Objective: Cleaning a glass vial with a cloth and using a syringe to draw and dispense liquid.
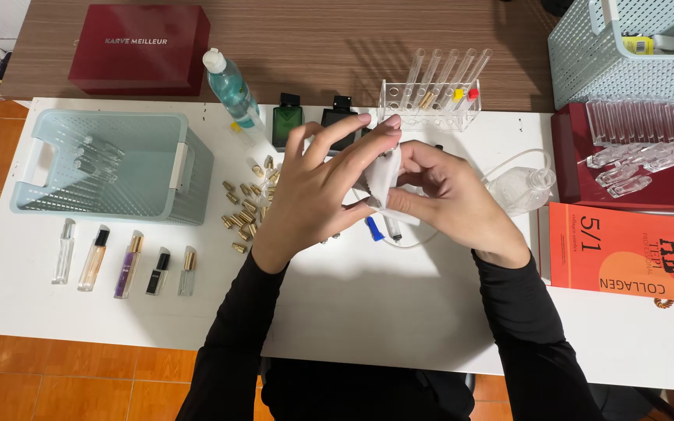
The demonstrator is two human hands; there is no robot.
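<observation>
My left hand and my right hand meet above the middle of the white table. Both pinch a small white cloth or tissue between their fingers. Whether something is wrapped inside the cloth stays hidden. Under the hands lie a small vial with a blue cap and a clear tube. Several small gold caps are scattered just left of my left hand.
A light blue basket sits at the left, with a row of small spray vials before it. Behind the hands stand a green bottle, a black bottle, a clear tube rack. An orange box lies right.
</observation>
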